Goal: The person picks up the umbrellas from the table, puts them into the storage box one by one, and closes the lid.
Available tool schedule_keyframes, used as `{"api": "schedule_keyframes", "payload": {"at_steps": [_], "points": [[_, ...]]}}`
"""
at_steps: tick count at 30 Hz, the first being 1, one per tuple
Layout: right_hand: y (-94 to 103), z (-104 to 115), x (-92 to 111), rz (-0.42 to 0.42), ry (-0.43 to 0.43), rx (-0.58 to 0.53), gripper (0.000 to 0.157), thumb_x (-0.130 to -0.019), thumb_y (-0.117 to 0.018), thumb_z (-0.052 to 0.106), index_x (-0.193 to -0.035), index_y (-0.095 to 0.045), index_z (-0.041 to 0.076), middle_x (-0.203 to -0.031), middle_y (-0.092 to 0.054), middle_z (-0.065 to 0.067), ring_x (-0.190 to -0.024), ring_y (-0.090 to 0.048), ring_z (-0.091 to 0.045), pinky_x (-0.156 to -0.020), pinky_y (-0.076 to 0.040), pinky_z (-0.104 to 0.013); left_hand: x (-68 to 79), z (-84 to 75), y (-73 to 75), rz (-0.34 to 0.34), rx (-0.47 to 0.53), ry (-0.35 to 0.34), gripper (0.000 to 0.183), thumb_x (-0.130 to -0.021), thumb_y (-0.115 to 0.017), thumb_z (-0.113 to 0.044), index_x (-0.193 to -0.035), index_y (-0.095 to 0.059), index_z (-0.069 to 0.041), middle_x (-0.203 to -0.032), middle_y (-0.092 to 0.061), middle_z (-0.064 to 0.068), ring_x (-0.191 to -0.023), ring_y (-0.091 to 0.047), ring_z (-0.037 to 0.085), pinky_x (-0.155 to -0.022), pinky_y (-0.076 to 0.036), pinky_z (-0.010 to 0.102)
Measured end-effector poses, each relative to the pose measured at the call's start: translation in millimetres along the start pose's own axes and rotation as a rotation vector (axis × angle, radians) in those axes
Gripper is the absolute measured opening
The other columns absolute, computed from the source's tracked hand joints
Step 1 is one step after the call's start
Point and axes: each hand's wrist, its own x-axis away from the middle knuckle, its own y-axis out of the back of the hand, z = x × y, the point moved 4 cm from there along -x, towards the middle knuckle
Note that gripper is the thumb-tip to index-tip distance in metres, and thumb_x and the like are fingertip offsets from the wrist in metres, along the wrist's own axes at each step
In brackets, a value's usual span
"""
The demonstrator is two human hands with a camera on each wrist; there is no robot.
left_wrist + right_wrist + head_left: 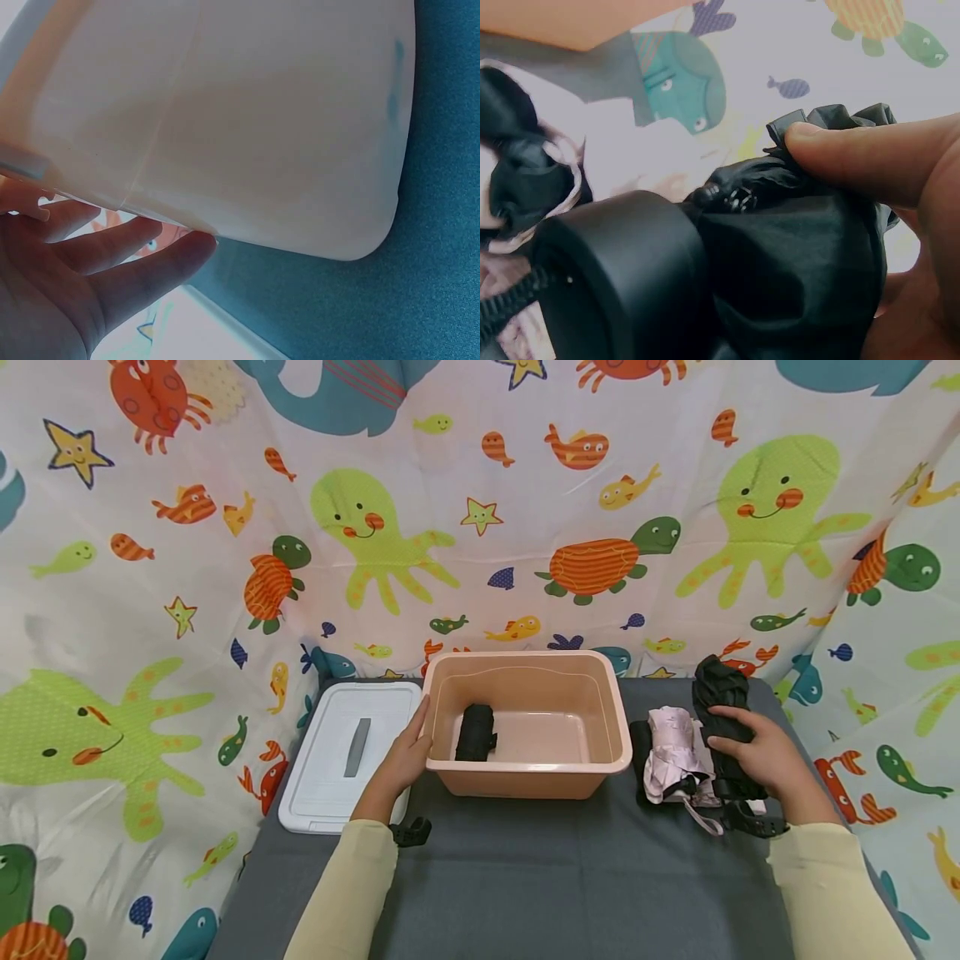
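An open peach plastic bin [525, 783] stands mid-table, with a folded black umbrella [476, 733] lying inside it at the left. My left hand [408, 750] touches the bin's left side near the rim; in the left wrist view its fingers [154, 281] are fairly straight against the bin wall [277, 150]. To the right of the bin, my right hand [757, 756] grips another folded black umbrella [722, 689]. In the right wrist view, the thumb presses its bunched fabric [795, 262], and a smooth black handle [630, 262] points toward the camera.
A pink folded umbrella [672, 752] lies just left of the gripped one, with a dark item [640, 747] partly hidden beside it. The white lid [318, 760] with a grey handle lies left of the bin. A sea-animal print curtain [480, 577] hangs around the grey table [525, 877].
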Motion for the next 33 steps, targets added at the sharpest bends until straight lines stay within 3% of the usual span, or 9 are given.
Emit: {"api": "schedule_keyframes", "payload": {"at_steps": [16, 33], "points": [[5.6, 40.6, 1.9, -0.005, 0.106, 0.012, 0.061, -0.092, -0.061, 0.038, -0.144, -0.044, 0.011, -0.152, -0.025, -0.033, -0.136, -0.022, -0.057, -0.099, -0.021, -0.076, -0.9, 1.5, 0.1, 0.0, -0.005, 0.004, 0.062, -0.099, -0.033, -0.027, -0.149, -0.007, -0.053, -0.163, -0.013, -0.006, -0.149, -0.018, 0.028, -0.115, -0.023, 0.059], [-3.1, 83.1, -2.4, 0.048, 0.11, 0.046, 0.061, -0.09, -0.062, 0.041, -0.143, -0.045, 0.016, -0.157, -0.014, -0.031, -0.14, -0.015, -0.057, -0.1, -0.018, -0.079, -0.9, 0.5, 0.0, 0.0, 0.01, 0.03, 0.062, -0.1, -0.034, -0.027, -0.149, -0.008, -0.054, -0.163, -0.013, -0.006, -0.149, -0.019, 0.029, -0.113, -0.026, 0.06]]}}
